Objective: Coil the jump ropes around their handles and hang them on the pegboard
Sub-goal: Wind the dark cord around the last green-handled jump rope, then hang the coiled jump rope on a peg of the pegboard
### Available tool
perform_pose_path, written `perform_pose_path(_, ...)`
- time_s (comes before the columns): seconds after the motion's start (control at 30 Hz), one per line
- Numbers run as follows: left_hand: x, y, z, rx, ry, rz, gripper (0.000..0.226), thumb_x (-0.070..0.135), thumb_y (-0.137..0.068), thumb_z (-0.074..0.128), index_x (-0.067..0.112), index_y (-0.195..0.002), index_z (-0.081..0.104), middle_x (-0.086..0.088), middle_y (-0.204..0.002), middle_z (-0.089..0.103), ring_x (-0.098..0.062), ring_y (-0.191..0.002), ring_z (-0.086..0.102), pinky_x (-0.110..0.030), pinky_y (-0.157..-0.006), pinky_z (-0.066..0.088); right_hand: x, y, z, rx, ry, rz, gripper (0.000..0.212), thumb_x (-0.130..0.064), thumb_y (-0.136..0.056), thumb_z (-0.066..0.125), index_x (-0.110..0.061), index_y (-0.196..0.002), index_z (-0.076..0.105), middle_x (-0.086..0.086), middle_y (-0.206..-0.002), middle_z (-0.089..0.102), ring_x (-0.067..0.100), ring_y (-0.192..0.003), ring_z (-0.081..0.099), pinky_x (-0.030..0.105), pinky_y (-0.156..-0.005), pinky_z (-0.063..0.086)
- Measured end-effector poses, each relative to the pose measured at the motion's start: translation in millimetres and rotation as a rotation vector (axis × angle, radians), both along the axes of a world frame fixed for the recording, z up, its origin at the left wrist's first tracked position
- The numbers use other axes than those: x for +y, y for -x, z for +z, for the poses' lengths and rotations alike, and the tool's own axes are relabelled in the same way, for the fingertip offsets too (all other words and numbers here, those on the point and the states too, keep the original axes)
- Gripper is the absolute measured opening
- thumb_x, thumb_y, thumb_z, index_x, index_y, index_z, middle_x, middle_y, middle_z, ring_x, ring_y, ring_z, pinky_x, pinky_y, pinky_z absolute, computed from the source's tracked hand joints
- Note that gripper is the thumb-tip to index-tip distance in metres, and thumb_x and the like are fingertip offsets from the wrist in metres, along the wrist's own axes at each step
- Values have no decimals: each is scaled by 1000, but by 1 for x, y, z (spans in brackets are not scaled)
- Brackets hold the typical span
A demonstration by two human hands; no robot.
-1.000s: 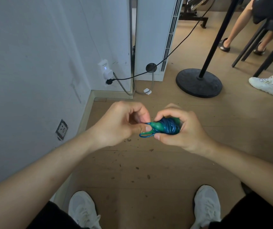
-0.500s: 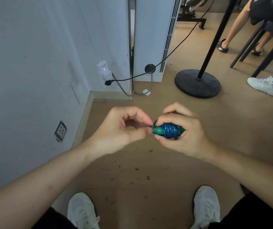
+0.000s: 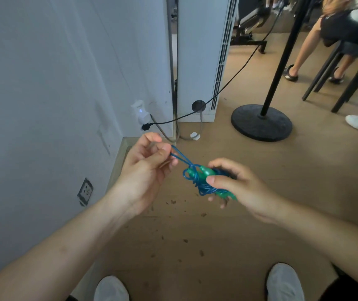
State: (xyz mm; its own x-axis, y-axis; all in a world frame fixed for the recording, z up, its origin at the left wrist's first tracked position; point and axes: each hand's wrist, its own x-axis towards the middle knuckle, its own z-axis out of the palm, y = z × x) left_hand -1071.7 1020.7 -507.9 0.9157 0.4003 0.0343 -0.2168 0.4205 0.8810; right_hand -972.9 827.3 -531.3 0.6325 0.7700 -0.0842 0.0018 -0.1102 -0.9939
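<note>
Standing over a wood floor beside a white wall, I hold a jump rope at waist height between both hands. My right hand has its grip closed round the green handles, thumb on top and fingers underneath, with the blue cord bunched loosely about them. My left hand has its grip narrowed to a pinch on a loop of cord, drawn taut up and to the left of the bundle.

The handles' long axis runs from upper left to lower right, nearly in line with the loop, so the loop leaves the bundle at its near-left end. The left hand is the nearer to the free cord; the right merely anchors.

By my reading the coiling is close to done and this loop serves either to cinch the wraps or to hang them. The wraps look slack and could slip off. No pegboard is in view.
</note>
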Motion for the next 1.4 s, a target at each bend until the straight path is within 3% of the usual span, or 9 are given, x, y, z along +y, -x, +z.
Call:
perform_pose_path(0.13, 3, 0, -1, -49, -148, -63, 20, 4, -90, 63, 20, -87, 52, 0, -77, 61, -16, -81, 63, -25, -73, 54, 3, -5, 0, 201, 10, 99, 21, -23, -89, 70, -11, -105, 66, 12, -100, 73, 27, -85, 70, 35, -70, 54)
perform_pose_path(0.4, 7, -3, 4, -9, -452, -141, 18, 1, -89, 70, 13, -100, 63, -9, -90, 63, -20, -85, 63, -30, -78, 51, 25, -14, 3, -177, 92, 78, 34, -19, -92, 68, -36, -122, 66, -26, -122, 66, -13, -119, 53, 14, -102, 37)
perform_pose_path(0.5, 8, 0, 13, -11, -564, -141, 19, -4, -90, 66, 8, -104, 62, -5, -88, 64, -14, -81, 61, -23, -72, 51, 33, -10, 14, -301, -14, -3, 24, -12, -90, 70, -19, -113, 74, -16, -108, 73, -14, -99, 61, 2, -84, 38)
perform_pose_path(0.6, 11, 4, 27, -13, -588, -92, 21, 0, -85, 67, 9, -104, 64, -1, -85, 66, -12, -79, 61, -22, -71, 51, 45, -9, 24, -358, -77, -5, 12, -9, -87, 73, -20, -88, 77, -12, -83, 75, -7, -75, 62, 11, -76, 43)
perform_pose_path(0.77, 16, 20, 61, 2, -626, 26, 22, -3, -85, 67, 8, -104, 65, 1, -83, 68, -15, -79, 63, -26, -74, 52, 62, -3, 49, -290, -193, 150, 9, -14, -87, 74, -22, -86, 74, -3, -86, 74, 8, -83, 66, 27, -82, 53)
perform_pose_path(1.03, 30, 60, 131, 109, -873, 325, 24, 12, -82, 77, 17, -105, 69, 10, -86, 69, -8, -79, 65, -24, -74, 55, 114, 19, 120, -214, -416, 229, 12, -16, -83, 73, -8, -91, 73, 11, -93, 77, 14, -87, 71, 25, -83, 56)
perform_pose_path(1.13, 37, 75, 158, 153, -908, 424, 13, 15, -87, 75, 13, -100, 71, -3, -87, 73, -12, -78, 67, -31, -74, 57, 133, 28, 154, -239, -478, 260, 3, -5, -88, 69, -5, -88, 72, 12, -88, 77, 10, -79, 70, 18, -73, 53)
perform_pose_path(1.3, 45, 94, 209, 163, -960, 656, 13, 3, -90, 70, 14, -83, 70, 1, -73, 70, -12, -70, 64, -38, -74, 58, 163, 40, 206, -278, -558, 237, 6, -9, -90, 69, -5, -87, 70, 11, -81, 76, 20, -75, 69, 36, -78, 55)
perform_pose_path(1.4, 45, 100, 240, 132, -985, 763, 13, 5, -88, 72, 16, -83, 68, 4, -70, 69, -10, -68, 64, -43, -77, 59, 176, 47, 241, -291, -630, 226, 7, -9, -90, 70, -7, -83, 70, 6, -76, 75, 14, -70, 66, 29, -70, 54)
